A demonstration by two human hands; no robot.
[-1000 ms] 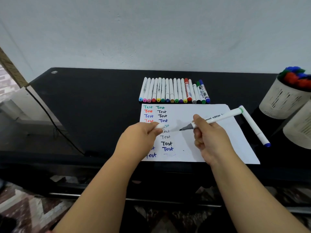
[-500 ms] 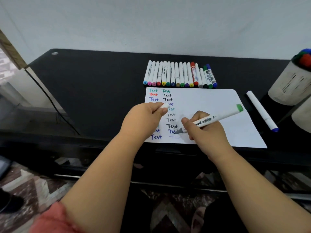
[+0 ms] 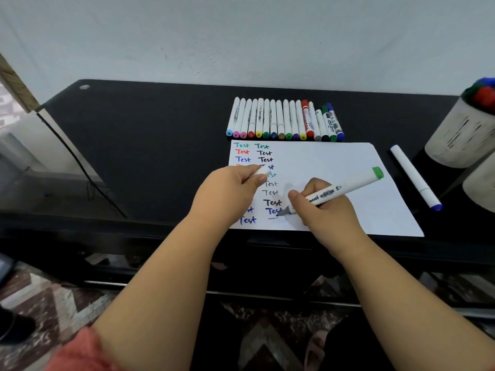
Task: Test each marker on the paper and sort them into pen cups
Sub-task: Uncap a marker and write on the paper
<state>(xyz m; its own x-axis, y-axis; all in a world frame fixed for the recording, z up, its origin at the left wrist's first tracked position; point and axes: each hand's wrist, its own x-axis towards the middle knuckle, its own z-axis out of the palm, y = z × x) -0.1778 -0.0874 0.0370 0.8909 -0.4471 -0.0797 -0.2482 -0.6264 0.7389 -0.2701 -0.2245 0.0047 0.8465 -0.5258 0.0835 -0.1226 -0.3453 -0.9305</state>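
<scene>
The right hand (image 3: 325, 210) grips a white marker (image 3: 345, 190) with a green end, its grey tip touching the paper (image 3: 334, 162) at the foot of the 2nd column of "Test" words. The left hand (image 3: 227, 195) pinches a white cap (image 3: 262, 171) over the 1st column. Behind the paper lies a row of markers (image 3: 284, 120); to the right, a blue-ended marker (image 3: 415, 178) lies beside 2 pen cups (image 3: 455, 140).
</scene>
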